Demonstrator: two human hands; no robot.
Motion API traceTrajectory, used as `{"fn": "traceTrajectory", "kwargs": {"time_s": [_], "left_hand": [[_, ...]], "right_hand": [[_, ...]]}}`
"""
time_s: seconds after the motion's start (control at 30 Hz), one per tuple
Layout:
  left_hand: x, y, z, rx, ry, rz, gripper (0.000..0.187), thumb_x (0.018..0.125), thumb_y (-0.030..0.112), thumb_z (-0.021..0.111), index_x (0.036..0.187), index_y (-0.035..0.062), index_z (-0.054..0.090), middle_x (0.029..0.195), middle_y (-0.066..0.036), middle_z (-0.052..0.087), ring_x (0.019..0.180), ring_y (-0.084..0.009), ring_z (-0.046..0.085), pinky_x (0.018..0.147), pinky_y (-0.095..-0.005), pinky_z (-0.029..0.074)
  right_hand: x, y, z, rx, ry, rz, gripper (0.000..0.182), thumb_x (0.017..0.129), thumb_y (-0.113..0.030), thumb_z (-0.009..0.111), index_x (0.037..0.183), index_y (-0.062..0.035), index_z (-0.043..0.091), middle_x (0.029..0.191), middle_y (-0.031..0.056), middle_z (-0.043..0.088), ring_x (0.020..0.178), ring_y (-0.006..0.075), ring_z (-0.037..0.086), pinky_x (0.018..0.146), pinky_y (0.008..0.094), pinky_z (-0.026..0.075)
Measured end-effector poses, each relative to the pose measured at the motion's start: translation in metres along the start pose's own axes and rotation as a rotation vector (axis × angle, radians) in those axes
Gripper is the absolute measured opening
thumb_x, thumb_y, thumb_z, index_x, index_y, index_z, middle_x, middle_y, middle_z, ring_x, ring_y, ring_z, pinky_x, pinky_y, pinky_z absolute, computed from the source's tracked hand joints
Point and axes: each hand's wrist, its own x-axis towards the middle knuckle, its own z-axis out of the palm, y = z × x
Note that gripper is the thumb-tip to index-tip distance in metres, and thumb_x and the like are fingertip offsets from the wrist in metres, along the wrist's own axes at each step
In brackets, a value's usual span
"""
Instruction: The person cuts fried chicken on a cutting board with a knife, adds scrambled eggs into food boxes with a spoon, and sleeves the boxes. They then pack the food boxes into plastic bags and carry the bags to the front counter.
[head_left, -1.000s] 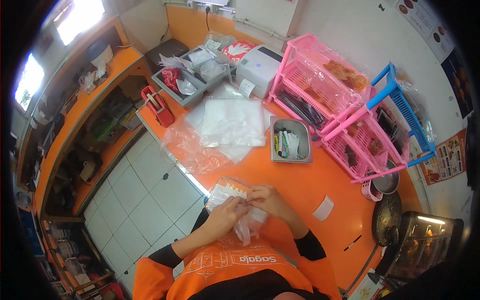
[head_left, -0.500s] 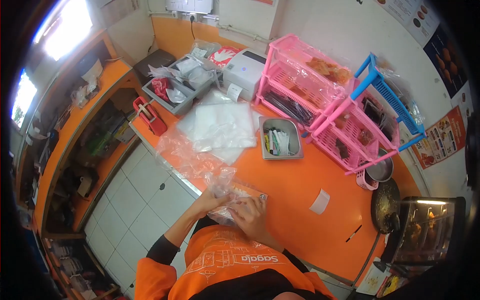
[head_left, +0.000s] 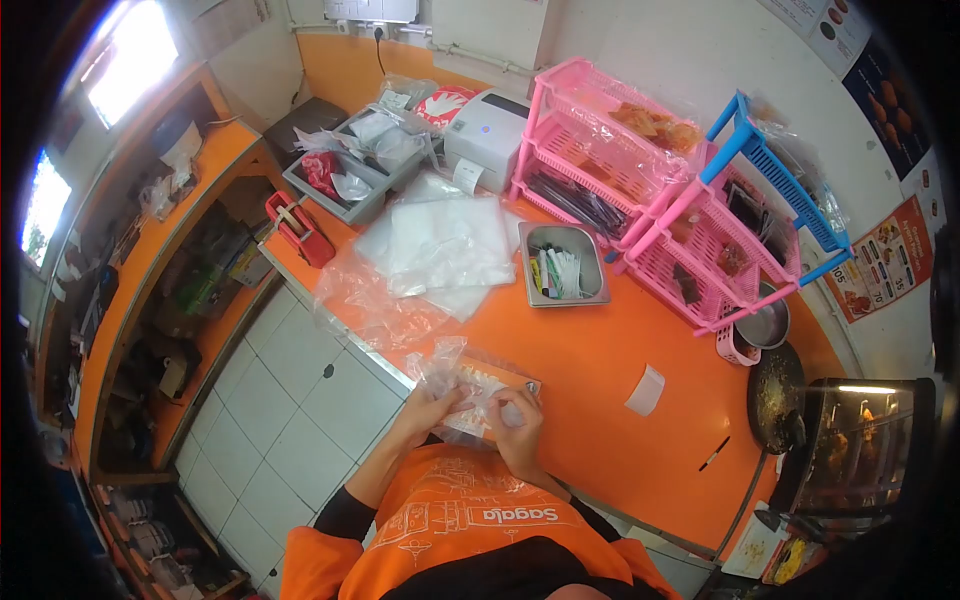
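Note:
An orange box with white print lies at the table's near edge, in front of my body, with a clear plastic bag around it. My left hand is closed on the bunched plastic at the box's left side. At the right side, my right hand has its fingers curled in a pinch on the bag film over the box. The box's lower part is partly hidden by my hands.
Stacked clear bags lie beyond the box, near a red tape dispenser. Further objects are a steel tray of pens and sachets, a label printer, pink racks, a white paper slip and a pen.
My hands have moved slightly apart, with the right one lifted and now pinching rather than lying over the box. More of the box's printed top shows. The view has shifted a little.

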Motion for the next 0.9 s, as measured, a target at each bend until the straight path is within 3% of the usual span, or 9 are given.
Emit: {"fn": "traceTrajectory", "kwargs": {"time_s": [0.13,0.2,0.3,0.43,0.5,0.9], "left_hand": [[0.004,-0.010,-0.003,-0.018,-0.037,0.103,0.009,0.090,0.009,0.061,0.095,0.0041,0.055,0.096,-0.006,0.063,0.087,-0.0162,0.063,0.067,-0.0223,0.052],[0.003,-0.009,-0.002,-0.017,-0.035,0.128,0.005,0.091,0.008,0.059,0.092,0.0056,0.054,0.095,-0.005,0.062,0.087,-0.0152,0.063,0.066,-0.0222,0.051],[0.004,-0.006,-0.004,0.104,-0.016,0.055,0.005,0.091,0.007,0.057,0.089,0.0061,0.053,0.094,-0.005,0.062,0.085,-0.0137,0.062,0.065,-0.0221,0.051],[0.005,-0.005,-0.001,0.004,-0.035,0.114,0.005,0.090,0.005,0.056,0.089,0.0064,0.052,0.098,-0.007,0.063,0.082,-0.0120,0.061,0.063,-0.0216,0.050],[0.012,-0.011,-0.008,0.148,-0.039,0.109,0.005,0.090,0.004,0.056,0.089,0.0068,0.052,0.100,-0.008,0.064,0.080,-0.0115,0.060,0.062,-0.0210,0.049],[0.010,-0.006,-0.004,0.041,-0.081,0.135,0.005,0.088,0.001,0.057,0.091,0.0043,0.053,0.097,-0.005,0.059,0.082,-0.0128,0.060,0.067,-0.0224,0.051]], "right_hand": [[0.003,-0.004,0.004,0.103,0.048,0.114,0.008,0.080,-0.003,0.065,0.088,-0.0015,0.068,0.077,0.0066,0.060,0.072,0.0181,0.054,0.076,0.0323,0.041],[0.004,-0.001,0.002,0.237,-0.043,0.263,0.010,0.086,-0.008,0.062,0.085,-0.0003,0.068,0.086,0.0044,0.056,0.083,0.0146,0.052,0.082,0.0295,0.040],[0.004,0.006,0.001,0.274,-0.064,0.308,0.010,0.083,-0.011,0.065,0.083,-0.0035,0.071,0.080,0.0052,0.052,0.080,0.0171,0.051,0.079,0.0307,0.040],[0.006,0.009,0.003,0.258,-0.137,0.270,0.012,0.081,-0.014,0.066,0.076,-0.0044,0.072,0.084,0.0036,0.048,0.084,0.0168,0.049,0.080,0.0313,0.038],[0.003,0.016,0.004,0.180,-0.152,0.240,0.011,0.079,-0.014,0.068,0.074,-0.0054,0.073,0.084,0.0031,0.046,0.084,0.0170,0.048,0.080,0.0314,0.036],[0.006,0.023,0.006,0.198,-0.133,0.236,0.012,0.078,-0.014,0.070,0.078,-0.0027,0.072,0.084,0.0036,0.048,0.080,0.0176,0.051,0.073,0.0319,0.040]]}}
